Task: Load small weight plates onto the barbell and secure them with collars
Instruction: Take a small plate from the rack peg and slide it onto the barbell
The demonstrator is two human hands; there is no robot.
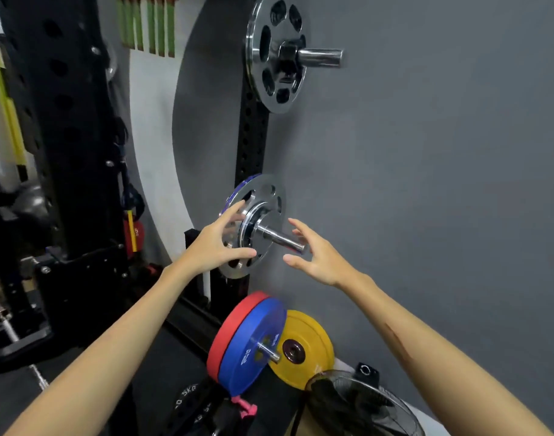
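Several small chrome weight plates [263, 196] with round holes hang on a steel storage peg [282, 239] at mid height on a black rack upright. My left hand [217, 242] reaches to the plates' left rim, fingers spread, thumb near the lower edge. My right hand [316, 251] is open beside the peg's tip, fingers spread, holding nothing. A larger chrome plate [274, 55] hangs on a higher peg [321, 57]. A barbell [5, 322] lies low at the far left, partly in view.
Red [230, 325] and blue [253, 341] bumper plates sit on a low peg, with a yellow plate [304, 347] leaning on the grey wall. A black 5 kg plate [187, 401] and a fan [363, 404] lie below. A black perforated rack post [58, 121] stands left.
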